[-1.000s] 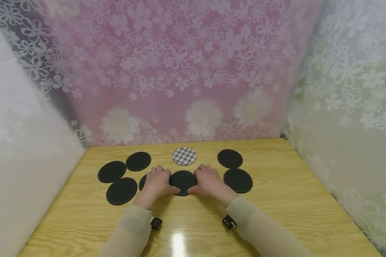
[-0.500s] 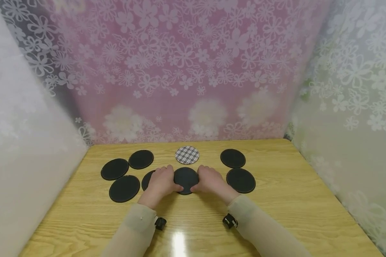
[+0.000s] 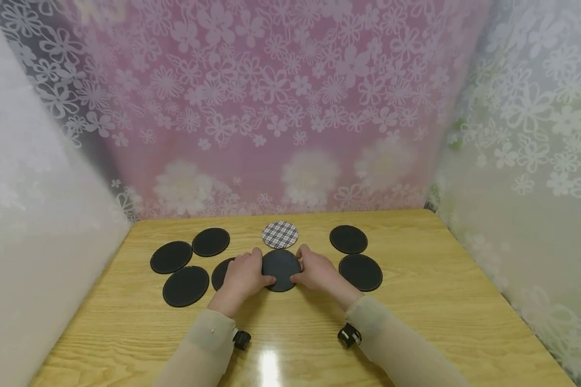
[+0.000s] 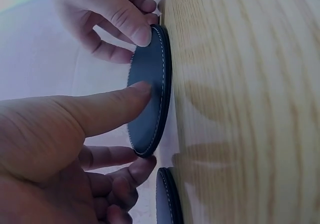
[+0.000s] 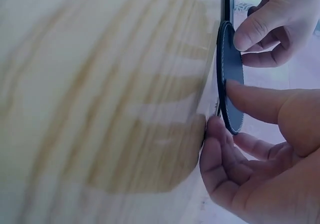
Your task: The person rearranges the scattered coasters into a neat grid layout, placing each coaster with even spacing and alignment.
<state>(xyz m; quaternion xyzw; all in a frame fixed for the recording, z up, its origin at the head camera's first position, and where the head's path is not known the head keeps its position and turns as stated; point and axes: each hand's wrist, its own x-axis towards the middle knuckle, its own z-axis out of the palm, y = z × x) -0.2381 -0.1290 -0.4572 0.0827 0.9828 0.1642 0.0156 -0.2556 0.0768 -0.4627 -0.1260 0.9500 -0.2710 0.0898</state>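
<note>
A round black coaster (image 3: 281, 270) with pale edge stitching is held between both hands at the middle of the table. My left hand (image 3: 243, 277) pinches its left side, thumb on the upper face and fingers at the rim. On the opposite side, my right hand (image 3: 314, 270) grips the edge the same way, thumb over the face. In the left wrist view the coaster (image 4: 150, 79) stands slightly off the wood, and a second dark coaster (image 4: 167, 199) lies near the left fingers. Behind the held one lies a plaid coaster (image 3: 280, 235), white with dark lines.
Several black coasters lie at left, including a front one (image 3: 186, 286) and another (image 3: 220, 273) partly hidden by the left hand. Two more, one rear (image 3: 348, 239) and one front (image 3: 360, 272), lie at right. A patterned curtain (image 3: 281, 134) rises behind the wooden table (image 3: 431, 312).
The held black coaster has shifted slightly away toward the plaid one and its face looks lighter. The right fingers have changed position at its edge. The other coasters stay in place.
</note>
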